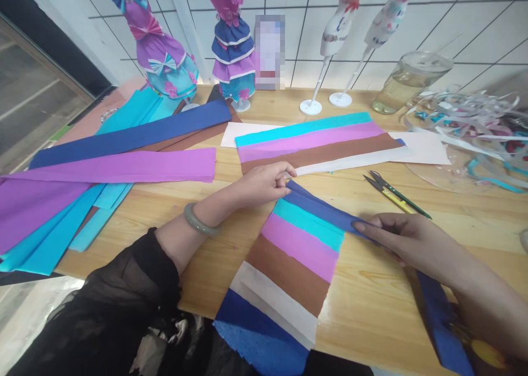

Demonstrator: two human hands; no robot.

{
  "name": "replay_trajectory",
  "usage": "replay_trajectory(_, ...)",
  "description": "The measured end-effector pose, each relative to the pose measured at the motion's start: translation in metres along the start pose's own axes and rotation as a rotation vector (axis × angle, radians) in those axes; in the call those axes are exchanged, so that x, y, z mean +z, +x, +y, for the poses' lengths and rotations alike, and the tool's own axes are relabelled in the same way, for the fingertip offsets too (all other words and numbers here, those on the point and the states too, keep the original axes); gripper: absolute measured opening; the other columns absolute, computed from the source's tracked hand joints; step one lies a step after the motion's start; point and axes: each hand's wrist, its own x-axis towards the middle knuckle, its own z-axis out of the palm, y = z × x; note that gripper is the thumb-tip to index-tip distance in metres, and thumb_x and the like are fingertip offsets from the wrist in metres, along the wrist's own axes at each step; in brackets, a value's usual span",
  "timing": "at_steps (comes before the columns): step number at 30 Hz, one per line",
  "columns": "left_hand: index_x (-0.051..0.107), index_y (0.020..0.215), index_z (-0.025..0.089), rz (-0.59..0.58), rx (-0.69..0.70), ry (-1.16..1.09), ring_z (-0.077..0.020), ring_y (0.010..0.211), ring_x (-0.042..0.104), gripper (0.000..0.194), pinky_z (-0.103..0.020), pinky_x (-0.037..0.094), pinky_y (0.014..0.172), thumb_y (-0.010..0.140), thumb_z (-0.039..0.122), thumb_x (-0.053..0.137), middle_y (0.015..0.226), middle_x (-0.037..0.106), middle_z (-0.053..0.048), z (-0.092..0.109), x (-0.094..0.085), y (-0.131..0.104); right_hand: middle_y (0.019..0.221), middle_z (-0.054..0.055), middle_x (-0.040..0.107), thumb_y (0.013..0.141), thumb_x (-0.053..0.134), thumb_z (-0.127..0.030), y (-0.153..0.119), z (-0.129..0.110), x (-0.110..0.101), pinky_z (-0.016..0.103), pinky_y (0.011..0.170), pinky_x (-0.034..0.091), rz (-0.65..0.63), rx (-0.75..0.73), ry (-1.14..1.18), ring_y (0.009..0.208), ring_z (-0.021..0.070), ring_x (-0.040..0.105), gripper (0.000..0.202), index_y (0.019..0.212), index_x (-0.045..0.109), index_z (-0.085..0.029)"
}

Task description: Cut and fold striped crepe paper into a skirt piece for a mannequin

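Blue strip [322,208] lies between my two hands, along the far end of a striped panel [284,271] on the tabletop [202,266]. Strip's long axis slants: far end at left, nearer me toward the right. Left hand [264,182] at the far end, fingers curled, thumb at the corner; cannot tell whether it pinches or only presses. Right hand [406,236] pinches the strip between thumb and forefinger, just off the panel's right edge. Blue shows again below my right wrist; cannot see whether it is the same length. Left hand is nearer the panel. Snips [391,197] lie just beyond the right hand. Second panel [317,139] lies just beyond the left, lengthwise across.
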Motion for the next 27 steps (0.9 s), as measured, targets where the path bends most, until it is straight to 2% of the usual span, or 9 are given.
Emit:
replay_trajectory(3,0.054,0.107,0.020,-0.008,0.009,0.051,-0.0102,0.067,0.052,0.030,-0.022,0.038,0.062,0.077,0.019,0.053,0.072,0.056,0.004,0.001,0.000,0.000,0.038,-0.008,0.030,0.070,0.054,-0.070,-0.001,-0.003,0.000,0.021,0.041,0.021,-0.079,0.073,0.001,0.039,0.0079,0.026,0.055,0.052,0.039,-0.021)
replay_trajectory(12,0.052,0.110,0.020,-0.003,0.046,0.196,-0.0111,0.071,0.054,0.033,-0.022,0.038,0.062,0.076,0.018,0.049,0.078,0.059,0.003,0.001,0.001,-0.001,0.037,-0.007,0.030,0.066,0.053,-0.074,-0.001,-0.005,0.002,0.021,0.041,0.021,-0.051,0.101,-0.056,0.039,0.0079,0.026,0.057,0.053,0.044,-0.020)
replay_trajectory(22,0.044,0.118,0.021,0.044,0.103,0.451,-0.0136,0.072,0.058,0.043,-0.024,0.037,0.062,0.076,0.013,0.043,0.078,0.062,0.002,0.005,0.008,-0.005,0.039,-0.006,0.030,0.071,0.049,-0.072,0.003,-0.003,0.005,0.022,0.042,0.022,-0.036,0.062,-0.146,0.041,0.0090,0.028,0.055,0.054,0.048,-0.020)
replay_trajectory(27,0.043,0.121,0.020,0.069,0.071,0.607,-0.0189,0.077,0.061,0.043,-0.028,0.041,0.064,0.079,0.016,0.042,0.083,0.064,-0.002,0.009,0.013,-0.006,0.041,-0.006,0.034,0.071,0.049,-0.070,0.005,-0.002,0.006,0.022,0.044,0.023,-0.025,0.069,-0.161,0.043,0.0096,0.030,0.053,0.054,0.049,-0.020)
